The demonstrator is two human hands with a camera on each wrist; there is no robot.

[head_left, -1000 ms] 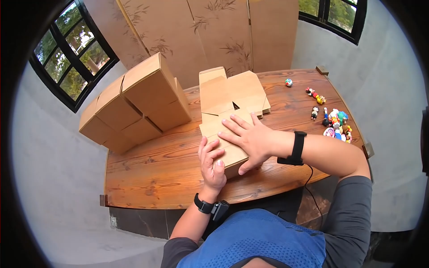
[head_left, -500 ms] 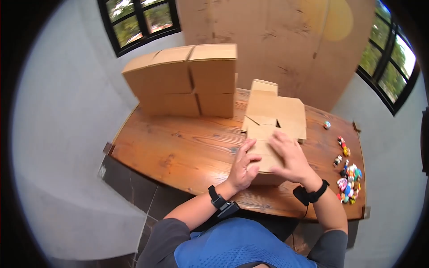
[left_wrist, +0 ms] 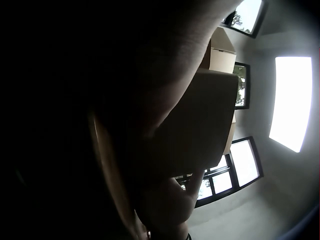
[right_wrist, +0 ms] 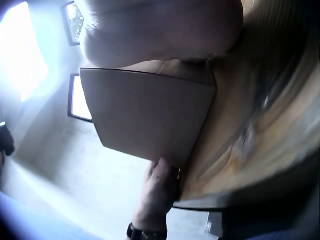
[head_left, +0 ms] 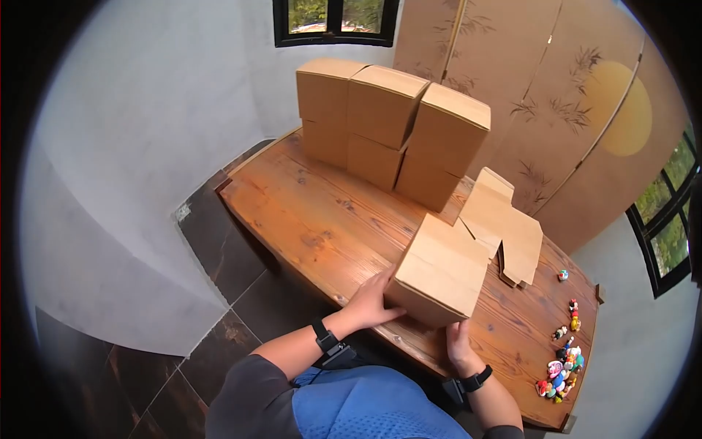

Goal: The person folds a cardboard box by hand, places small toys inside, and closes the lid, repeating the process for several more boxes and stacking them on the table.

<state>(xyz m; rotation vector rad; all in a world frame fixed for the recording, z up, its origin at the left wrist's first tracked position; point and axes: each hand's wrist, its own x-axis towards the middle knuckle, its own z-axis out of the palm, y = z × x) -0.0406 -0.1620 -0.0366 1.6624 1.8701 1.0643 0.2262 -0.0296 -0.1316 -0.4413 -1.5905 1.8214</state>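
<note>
A closed cardboard box [head_left: 444, 263] is at the table's front edge, held between both hands. My left hand [head_left: 368, 298] grips its left side low down, the fingers mostly hidden behind the box. At the near right corner my right hand [head_left: 458, 344] holds the other side, its fingers largely out of sight too. The right wrist view has the box's near face [right_wrist: 150, 112] with the left hand [right_wrist: 159, 187] at a lower corner. In the dark left wrist view, the box [left_wrist: 200, 120] stands between the two hands.
Behind the held box lies flattened cardboard [head_left: 521, 245]. Further back on the wooden table [head_left: 307, 219] stands a wall of stacked cardboard boxes [head_left: 384, 110], two high. Several small toy figures [head_left: 563, 372] and a little ball [head_left: 562, 275] lie along the right side.
Both hands have moved from the box's top down to its sides. The right hand, earlier flat on the lid, now holds the right side. The head view has turned left.
</note>
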